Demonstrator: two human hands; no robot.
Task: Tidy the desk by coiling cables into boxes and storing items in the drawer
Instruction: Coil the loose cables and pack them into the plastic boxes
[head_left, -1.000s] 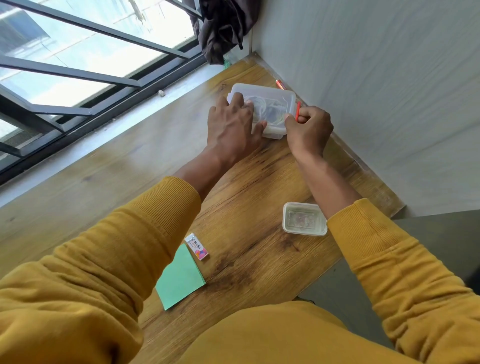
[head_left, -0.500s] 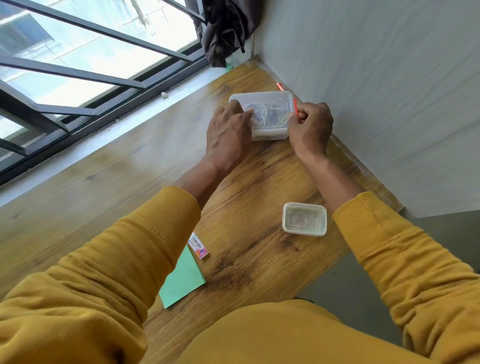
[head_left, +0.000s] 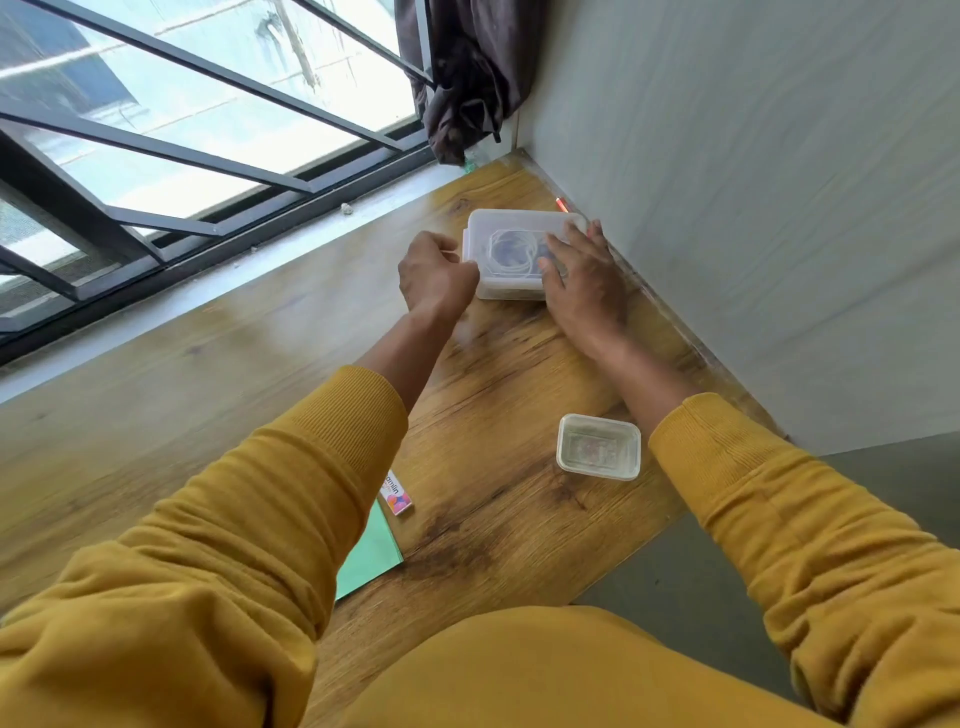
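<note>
Lidded clear box (head_left: 511, 244) with coiled cable (head_left: 511, 252), held at far worktop (head_left: 249, 364) corner.
Left hand (head_left: 435, 273): fingers curled, grip pinched on the box's left edge. Right hand (head_left: 584, 275): laid flat on the lid, fingers extended; half a second earlier it was curled at the box's right side.

Both arms reach from the bottom of the frame toward the upper middle, in mustard-yellow sleeves pushed back so the forearms are bare. The left hand (head_left: 436, 273), left of centre, has its fingers curled in, knuckles up, fingertips pinching at something to its right. The right hand (head_left: 584, 278), just right of it, lies palm down with fingers straight and spread, pointing up the frame, wrist low near the worktop
</note>
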